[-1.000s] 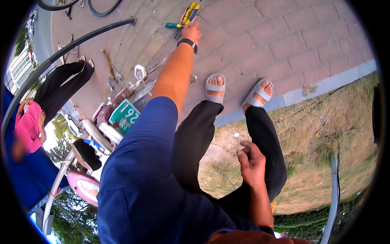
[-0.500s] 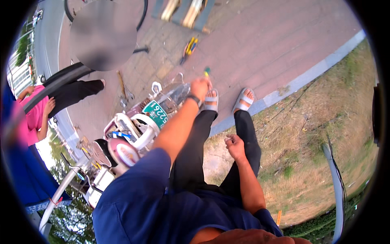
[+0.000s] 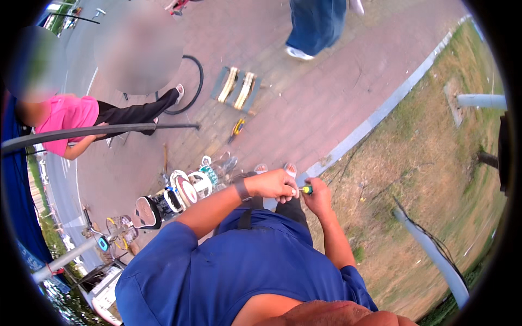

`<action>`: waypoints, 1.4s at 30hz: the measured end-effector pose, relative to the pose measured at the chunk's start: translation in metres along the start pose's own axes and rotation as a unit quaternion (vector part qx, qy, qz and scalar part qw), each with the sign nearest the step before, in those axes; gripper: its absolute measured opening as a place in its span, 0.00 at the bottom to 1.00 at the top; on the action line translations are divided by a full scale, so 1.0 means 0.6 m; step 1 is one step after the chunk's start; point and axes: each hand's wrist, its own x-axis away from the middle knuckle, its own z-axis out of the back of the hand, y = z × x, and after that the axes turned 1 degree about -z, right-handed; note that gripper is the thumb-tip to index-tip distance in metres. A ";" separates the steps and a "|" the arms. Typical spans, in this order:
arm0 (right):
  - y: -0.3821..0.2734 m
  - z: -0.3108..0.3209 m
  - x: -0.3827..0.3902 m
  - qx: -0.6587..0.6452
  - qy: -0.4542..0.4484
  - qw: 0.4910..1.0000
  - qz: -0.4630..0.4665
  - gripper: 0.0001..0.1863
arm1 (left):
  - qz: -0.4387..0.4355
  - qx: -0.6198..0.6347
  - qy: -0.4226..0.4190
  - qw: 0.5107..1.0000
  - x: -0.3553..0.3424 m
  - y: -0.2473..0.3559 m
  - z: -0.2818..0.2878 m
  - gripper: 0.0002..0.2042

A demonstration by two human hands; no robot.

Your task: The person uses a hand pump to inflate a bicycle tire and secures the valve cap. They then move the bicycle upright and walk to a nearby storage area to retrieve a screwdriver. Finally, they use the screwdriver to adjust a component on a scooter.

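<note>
You have the screwdriver (image 3: 308,189) by its handle, right hand (image 3: 319,196) closed around it; from that grip it points leftward, lengthwise, to your left hand (image 3: 268,184), curled just beside, its hold unclear.

Screwdriver (image 3: 308,189): handle smooth, glossy-looking plastic. Shirt (image 3: 244,266): matt cloth, softly creased. Jeans (image 3: 316,24): matt denim. Paving (image 3: 380,60): rough, dull brick. Black tyre (image 3: 202,81): rubber, dull. Pole (image 3: 435,258): smooth metal by its look. Kerb (image 3: 354,138): matt, stone-like.
</note>
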 end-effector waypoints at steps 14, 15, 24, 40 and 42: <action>-0.164 0.227 -0.183 -0.241 -0.057 0.965 -0.087 0.21 | -0.136 0.290 0.128 0.939 -0.002 0.180 0.159 0.12; -0.167 0.241 -0.210 -0.269 -0.042 0.958 -0.090 0.22 | -0.140 0.301 0.128 0.935 -0.017 0.192 0.177 0.12; -0.233 0.428 -0.449 -0.418 0.040 0.896 -0.146 0.19 | -0.170 0.378 0.054 0.909 -0.146 0.420 0.350 0.13; -0.049 0.735 -0.892 -0.403 0.034 0.899 -0.168 0.19 | -0.192 0.332 0.109 0.917 -0.475 0.850 0.520 0.13; -0.038 0.806 -0.949 -0.394 0.036 0.905 -0.156 0.19 | -0.197 0.348 0.100 0.911 -0.521 0.916 0.528 0.13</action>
